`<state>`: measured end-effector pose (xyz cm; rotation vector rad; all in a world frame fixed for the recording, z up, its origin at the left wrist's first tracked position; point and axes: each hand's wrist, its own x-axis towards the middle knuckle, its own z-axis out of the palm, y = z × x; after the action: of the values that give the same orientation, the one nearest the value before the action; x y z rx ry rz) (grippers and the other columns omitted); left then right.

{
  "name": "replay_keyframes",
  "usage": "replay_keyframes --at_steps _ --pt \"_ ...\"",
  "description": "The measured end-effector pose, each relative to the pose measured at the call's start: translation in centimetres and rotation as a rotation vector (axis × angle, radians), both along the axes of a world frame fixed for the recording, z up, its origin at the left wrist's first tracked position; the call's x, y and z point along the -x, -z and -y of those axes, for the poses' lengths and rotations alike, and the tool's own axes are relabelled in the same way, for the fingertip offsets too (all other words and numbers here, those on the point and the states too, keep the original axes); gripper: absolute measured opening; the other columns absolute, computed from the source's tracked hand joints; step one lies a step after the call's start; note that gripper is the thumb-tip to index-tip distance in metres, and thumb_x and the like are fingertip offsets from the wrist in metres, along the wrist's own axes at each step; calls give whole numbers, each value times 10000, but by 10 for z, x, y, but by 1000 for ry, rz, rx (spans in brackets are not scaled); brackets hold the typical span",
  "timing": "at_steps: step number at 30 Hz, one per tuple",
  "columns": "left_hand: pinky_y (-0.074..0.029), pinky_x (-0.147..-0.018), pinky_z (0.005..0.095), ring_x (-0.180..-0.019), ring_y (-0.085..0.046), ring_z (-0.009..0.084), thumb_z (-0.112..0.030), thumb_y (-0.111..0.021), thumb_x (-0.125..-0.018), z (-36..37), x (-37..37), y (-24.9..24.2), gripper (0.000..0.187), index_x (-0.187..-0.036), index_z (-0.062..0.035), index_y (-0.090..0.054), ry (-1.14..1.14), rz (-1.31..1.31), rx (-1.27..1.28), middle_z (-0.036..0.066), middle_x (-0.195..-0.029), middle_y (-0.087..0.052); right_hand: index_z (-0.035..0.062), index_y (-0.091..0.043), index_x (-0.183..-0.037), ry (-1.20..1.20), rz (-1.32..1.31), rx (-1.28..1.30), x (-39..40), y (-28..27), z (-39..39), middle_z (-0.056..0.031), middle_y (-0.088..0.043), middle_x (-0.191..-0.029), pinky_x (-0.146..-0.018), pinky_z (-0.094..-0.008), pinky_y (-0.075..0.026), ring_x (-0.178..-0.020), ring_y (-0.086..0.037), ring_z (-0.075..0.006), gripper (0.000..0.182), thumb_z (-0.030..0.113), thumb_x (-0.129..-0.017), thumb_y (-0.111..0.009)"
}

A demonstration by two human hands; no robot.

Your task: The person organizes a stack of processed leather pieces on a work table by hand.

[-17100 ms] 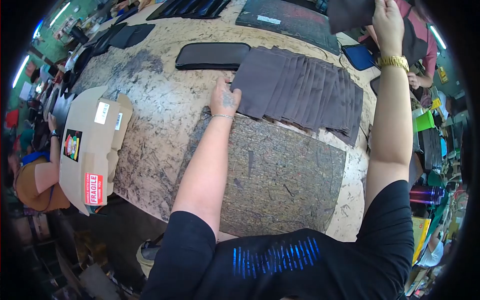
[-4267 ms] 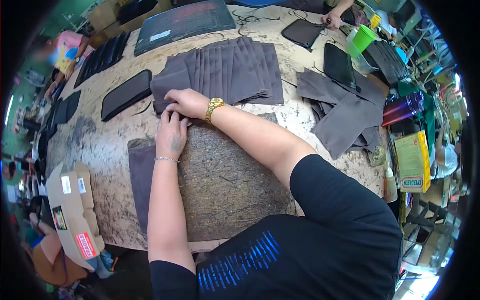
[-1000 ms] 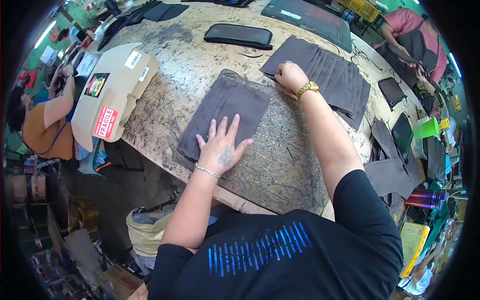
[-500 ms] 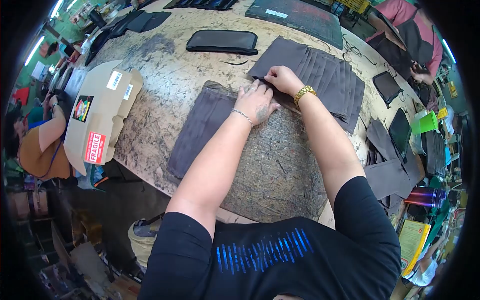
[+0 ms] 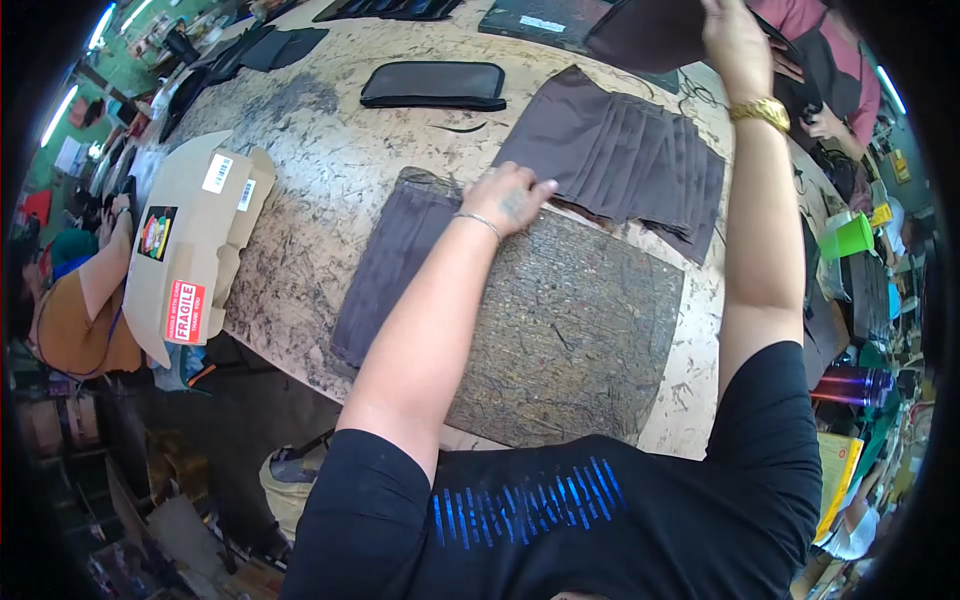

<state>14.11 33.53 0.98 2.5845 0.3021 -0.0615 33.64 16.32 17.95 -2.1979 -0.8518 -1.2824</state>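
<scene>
My right hand (image 5: 738, 50), above a gold watch, is raised at the upper right and grips a dark fabric piece (image 5: 650, 32) that hangs to its left. My left hand (image 5: 508, 198) rests at the near left corner of a fanned stack of dark fabric pieces (image 5: 630, 160); its fingers are partly spread, but whether they pinch anything is unclear. Below it lies a rough speckled board (image 5: 570, 330). Another pile of dark fabric (image 5: 400, 260) lies left of the board, partly behind my left forearm.
A black zippered case (image 5: 433, 84) lies at the back of the worktable (image 5: 300, 150). An opened cardboard box (image 5: 190, 240) stands at the left edge. One person (image 5: 85, 310) is at the left, another (image 5: 845, 70) at the upper right. A green cup (image 5: 848, 238) is at the right.
My right hand has moved up and right from the stack, lifting a dark fabric piece. My left hand has stayed near the stack's corner.
</scene>
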Motion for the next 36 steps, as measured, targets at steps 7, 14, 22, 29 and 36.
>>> replay_keyframes --at_steps 7,14,22,29,36 --pt "-457 -774 347 -864 -592 302 -391 -510 -835 -7 0 12 442 -1014 5 -586 -147 601 104 197 -930 -611 71 -489 -769 -259 -68 361 168 18 76 -94 -555 -739 -592 -348 -445 -688 -548 -274 76 11 -735 -519" --pt "-470 -683 302 -730 -601 182 -438 -573 -801 78 64 12 516 -1032 24 -579 -189 46 645 116 -747 -623 80 -497 -790 -429 -709 557 287 141 108 -59 -537 -743 -658 -350 -420 -741 -516 -232 66 58 -728 -504" --pt "-472 -702 353 -756 -600 306 -380 -585 -784 49 -14 8 506 -1052 46 -535 -169 469 146 186 -854 -617 86 -525 -832 -373 -592 394 293 173 111 -39 -561 -875 -695 -338 -409 -849 -527 -210 69 141 -790 -532" --pt "-462 -524 289 -731 -605 193 -285 -633 -787 34 -76 1 702 -1299 -8 -240 -514 29 712 141 -969 -567 65 -538 -827 -444 -565 160 297 170 116 -57 -574 -930 -736 -337 -416 -873 -551 -221 115 89 -740 -609" --pt "-395 -415 229 -574 -593 148 -32 -655 -725 25 -108 14 689 -1302 -7 -280 -457 217 743 120 -766 -599 58 -542 -822 -453 -565 131 284 147 123 -58 -575 -929 -742 -324 -418 -860 -558 -219 132 81 -721 -624"
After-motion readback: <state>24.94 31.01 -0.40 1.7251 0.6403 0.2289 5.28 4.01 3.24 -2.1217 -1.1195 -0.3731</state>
